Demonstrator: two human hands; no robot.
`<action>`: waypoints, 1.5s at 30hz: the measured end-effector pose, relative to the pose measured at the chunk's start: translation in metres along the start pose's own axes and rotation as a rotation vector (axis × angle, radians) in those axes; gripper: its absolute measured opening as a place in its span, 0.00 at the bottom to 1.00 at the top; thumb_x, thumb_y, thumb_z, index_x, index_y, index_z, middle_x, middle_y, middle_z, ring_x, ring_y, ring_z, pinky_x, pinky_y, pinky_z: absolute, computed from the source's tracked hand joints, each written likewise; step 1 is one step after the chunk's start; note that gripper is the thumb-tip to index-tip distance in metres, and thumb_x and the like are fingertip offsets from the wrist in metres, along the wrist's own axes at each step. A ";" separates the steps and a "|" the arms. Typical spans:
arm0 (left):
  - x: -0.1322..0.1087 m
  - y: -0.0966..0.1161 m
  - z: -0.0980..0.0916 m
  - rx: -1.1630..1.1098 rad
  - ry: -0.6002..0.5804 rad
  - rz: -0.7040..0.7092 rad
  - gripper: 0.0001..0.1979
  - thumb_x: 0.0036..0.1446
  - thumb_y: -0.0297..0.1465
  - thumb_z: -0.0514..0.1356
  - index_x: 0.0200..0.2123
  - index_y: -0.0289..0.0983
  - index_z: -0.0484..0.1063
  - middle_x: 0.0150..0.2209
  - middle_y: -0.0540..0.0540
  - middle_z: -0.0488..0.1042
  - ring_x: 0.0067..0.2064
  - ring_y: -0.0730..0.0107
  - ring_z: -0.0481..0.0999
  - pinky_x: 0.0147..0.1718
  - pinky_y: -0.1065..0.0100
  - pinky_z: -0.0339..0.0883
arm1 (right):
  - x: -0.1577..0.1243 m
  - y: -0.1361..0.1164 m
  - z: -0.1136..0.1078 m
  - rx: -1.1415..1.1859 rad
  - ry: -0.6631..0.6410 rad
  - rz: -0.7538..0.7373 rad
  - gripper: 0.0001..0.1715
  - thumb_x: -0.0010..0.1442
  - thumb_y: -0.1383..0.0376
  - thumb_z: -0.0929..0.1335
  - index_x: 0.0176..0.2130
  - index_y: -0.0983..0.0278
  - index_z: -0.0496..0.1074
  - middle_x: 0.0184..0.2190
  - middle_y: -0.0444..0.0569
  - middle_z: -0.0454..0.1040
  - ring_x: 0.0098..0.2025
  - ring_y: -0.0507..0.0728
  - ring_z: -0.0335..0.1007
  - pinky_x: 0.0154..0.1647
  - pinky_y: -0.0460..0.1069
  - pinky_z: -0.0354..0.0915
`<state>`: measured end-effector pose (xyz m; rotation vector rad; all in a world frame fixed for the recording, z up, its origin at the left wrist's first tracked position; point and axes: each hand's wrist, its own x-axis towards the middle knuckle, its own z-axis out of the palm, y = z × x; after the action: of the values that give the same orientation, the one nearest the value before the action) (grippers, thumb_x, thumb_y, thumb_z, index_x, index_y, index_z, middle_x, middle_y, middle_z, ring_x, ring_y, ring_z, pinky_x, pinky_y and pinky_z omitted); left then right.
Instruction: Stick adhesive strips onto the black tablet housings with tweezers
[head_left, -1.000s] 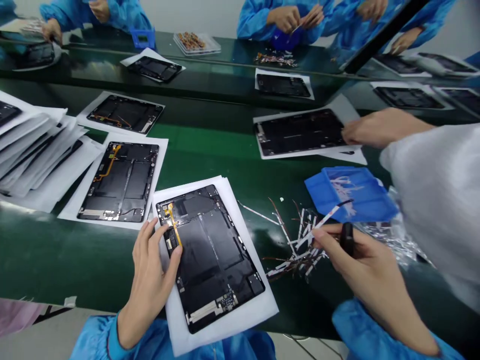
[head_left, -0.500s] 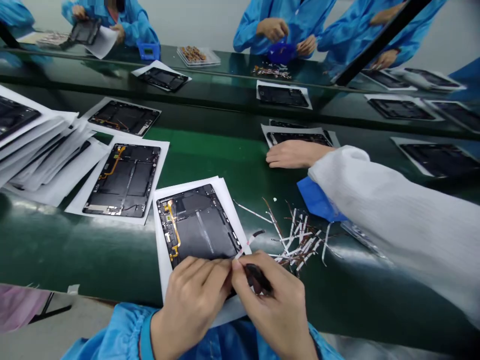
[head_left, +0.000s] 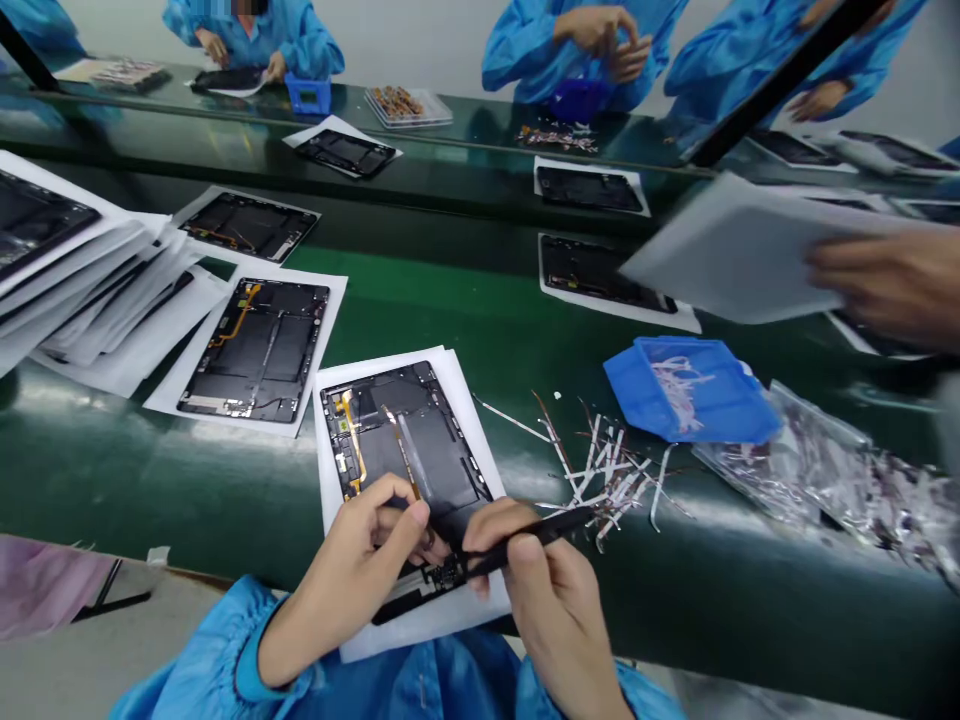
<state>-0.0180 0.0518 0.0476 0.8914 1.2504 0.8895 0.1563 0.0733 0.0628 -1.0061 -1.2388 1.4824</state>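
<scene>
As the left hand (head_left: 351,560) curls over the tablet housing (head_left: 442,450), the right hand (head_left: 551,590) pinches a black tool (head_left: 562,522).
Both slant inward by the table's (head_left: 675,600) near edge; left's grip unclear.

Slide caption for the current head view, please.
Left hand over a flat black tablet shell; right hand grips a slim black tool.
</scene>
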 end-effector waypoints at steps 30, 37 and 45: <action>-0.015 -0.043 -0.006 0.703 0.188 0.930 0.14 0.63 0.18 0.59 0.51 0.32 0.70 0.42 0.41 0.82 0.46 0.65 0.82 0.47 0.67 0.77 | -0.004 0.031 0.009 -0.013 0.147 0.154 0.06 0.52 0.66 0.77 0.32 0.59 0.77 0.28 0.44 0.80 0.31 0.55 0.79 0.32 0.45 0.76; -0.030 -0.047 -0.025 0.792 0.333 0.774 0.09 0.62 0.26 0.63 0.46 0.33 0.72 0.39 0.43 0.82 0.43 0.67 0.82 0.44 0.69 0.74 | -0.003 0.030 0.025 -0.098 0.213 0.111 0.07 0.53 0.68 0.76 0.32 0.59 0.76 0.29 0.44 0.79 0.31 0.54 0.79 0.32 0.44 0.76; -0.047 -0.052 -0.050 0.728 0.425 0.496 0.05 0.61 0.22 0.59 0.35 0.37 0.70 0.31 0.49 0.72 0.33 0.71 0.70 0.33 0.68 0.65 | 0.008 0.049 0.056 -0.114 0.173 0.260 0.14 0.52 0.66 0.76 0.38 0.61 0.72 0.26 0.43 0.80 0.27 0.53 0.79 0.30 0.43 0.76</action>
<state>-0.0692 -0.0084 0.0128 1.7047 1.8120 1.0577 0.0932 0.0650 0.0235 -1.3848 -1.1098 1.4947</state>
